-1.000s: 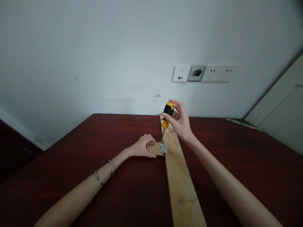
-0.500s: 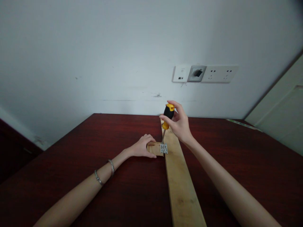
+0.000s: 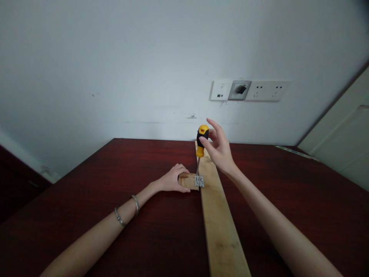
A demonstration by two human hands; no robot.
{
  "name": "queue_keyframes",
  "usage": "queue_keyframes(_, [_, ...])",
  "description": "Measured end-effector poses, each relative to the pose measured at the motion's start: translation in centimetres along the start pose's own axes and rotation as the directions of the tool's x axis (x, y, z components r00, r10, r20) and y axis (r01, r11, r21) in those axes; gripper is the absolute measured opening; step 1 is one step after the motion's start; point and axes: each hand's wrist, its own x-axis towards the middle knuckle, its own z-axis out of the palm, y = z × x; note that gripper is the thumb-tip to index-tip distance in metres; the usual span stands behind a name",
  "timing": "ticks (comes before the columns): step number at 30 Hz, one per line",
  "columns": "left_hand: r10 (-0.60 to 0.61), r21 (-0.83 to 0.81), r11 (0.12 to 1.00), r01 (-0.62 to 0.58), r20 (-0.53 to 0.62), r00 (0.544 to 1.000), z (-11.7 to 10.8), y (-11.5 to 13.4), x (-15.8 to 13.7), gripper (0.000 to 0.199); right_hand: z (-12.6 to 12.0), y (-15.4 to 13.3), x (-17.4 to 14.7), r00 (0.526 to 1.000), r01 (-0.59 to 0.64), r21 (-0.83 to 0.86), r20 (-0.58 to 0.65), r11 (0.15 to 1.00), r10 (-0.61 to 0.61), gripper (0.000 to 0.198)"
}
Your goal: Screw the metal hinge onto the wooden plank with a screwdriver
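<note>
My left hand (image 3: 173, 178) is closed around a short wooden block (image 3: 188, 182), thumb along its near side and fingers over its far side. A silvery metal hinge (image 3: 199, 181) spans the joint between this block and a long wooden board (image 3: 220, 215). Above the hinge stands a screwdriver (image 3: 202, 140) with a yellow and black handle, nearly upright, its tip down at the hinge's far edge. My right hand (image 3: 218, 148) keeps the handle between its thumb and the fingers behind, while the index finger is lifted off. Any screw under the tip is too small to make out.
The dark red table (image 3: 138, 161) reaches back to a pale wall (image 3: 144, 69). Sockets and a switch plate (image 3: 266, 90) sit on the wall. A thin patterned strip (image 3: 296, 152) lies at the table's back right, near a whitish panel (image 3: 343, 134).
The screwdriver handle has tipped slightly left and is more upright. My right index finger has lifted off the handle and the grip has loosened. My left hand, block and board look unmoved.
</note>
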Motion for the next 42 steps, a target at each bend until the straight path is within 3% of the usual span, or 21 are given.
queue_keyframes(8, [0.018,0.015,1.000,-0.018,-0.008,1.000,-0.1,0.1,-0.1,0.062,-0.1,0.2,0.2,0.998,0.031,-0.054,-0.059,0.998,-0.034,0.044])
queue_keyframes(12, [0.019,0.011,1.000,-0.019,-0.003,1.000,-0.1,0.1,-0.1,0.061,-0.6,0.1,0.2,1.000,-0.002,-0.043,-0.023,0.999,0.001,0.037])
queue_keyframes(20, [0.024,0.013,1.000,-0.024,-0.004,1.000,-0.2,0.3,0.0,0.061,-0.6,-0.5,0.3,1.000,0.013,-0.013,0.024,1.000,-0.013,0.036])
queue_keyframes(28, [0.026,0.011,1.000,-0.026,-0.009,1.000,-0.1,0.2,-0.1,0.061,-0.5,-0.4,0.5,0.998,0.045,-0.040,-0.051,0.998,-0.047,0.031])
queue_keyframes(36, [0.023,0.003,1.000,-0.023,-0.029,0.999,0.1,-0.3,-0.1,0.064,-1.2,-0.7,0.4,0.999,0.014,0.003,0.038,1.000,-0.014,0.032])
queue_keyframes(42, [0.041,-0.004,0.999,-0.041,-0.033,0.999,0.2,-0.3,-0.1,0.063,-0.9,-0.6,0.5,0.999,0.038,-0.055,0.031,0.998,-0.037,0.036])
